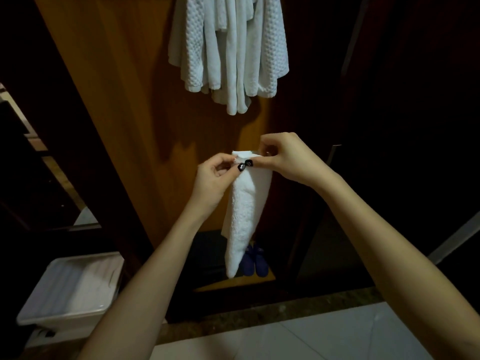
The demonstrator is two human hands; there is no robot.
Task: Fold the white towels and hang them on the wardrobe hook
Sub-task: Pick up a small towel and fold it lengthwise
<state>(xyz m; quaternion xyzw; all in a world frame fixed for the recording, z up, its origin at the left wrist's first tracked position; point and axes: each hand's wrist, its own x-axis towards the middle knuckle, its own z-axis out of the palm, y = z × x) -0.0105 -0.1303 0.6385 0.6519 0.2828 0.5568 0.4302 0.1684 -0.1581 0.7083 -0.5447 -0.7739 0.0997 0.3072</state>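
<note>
- The left hand point(215, 175) pinches the top edge of a folded towel point(244, 216), fingers curled on it.
- The right hand point(285, 159) grips the same top edge from the other side, just beside the left.
- The towel hangs straight down between and below both hands, tapering to a narrow end.
- Hung towels point(228, 48) drape well above the hands against the wardrobe point(124, 100).
- Blue slippers point(254, 258) lie behind the towel's lower end.
- A white bin point(70, 287) stands at the lower left.
</note>
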